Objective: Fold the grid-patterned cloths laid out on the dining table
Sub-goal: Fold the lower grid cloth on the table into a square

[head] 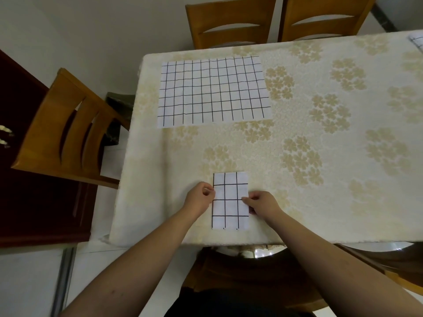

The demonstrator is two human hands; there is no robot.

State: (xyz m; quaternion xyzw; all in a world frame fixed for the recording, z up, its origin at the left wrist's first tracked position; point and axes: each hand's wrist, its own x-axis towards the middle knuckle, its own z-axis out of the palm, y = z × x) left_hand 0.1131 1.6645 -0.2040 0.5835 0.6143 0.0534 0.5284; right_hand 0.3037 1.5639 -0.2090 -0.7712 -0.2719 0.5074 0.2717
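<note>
Head view. We see a small folded white cloth with black grid lines (230, 201) lying near the front edge of the desk, which is covered by a cream tablecloth with a pale floral print (320, 156). The left hand (199, 197) pinches the folded cloth's left edge with curled fingers; the right hand (262, 203) pinches its right edge in the same way, so each grip is closed on this cloth. A larger white cloth with the same black grid (214, 90) lies flat and unfolded at the far left of the desk, well apart from the hands. A corner of a third grid cloth (417, 41) shows at the far right edge. We judge that the near cloth is at its last fold or ready to be set aside. The next move probably calls for releasing it and reaching to the unfolded cloth.
</note>
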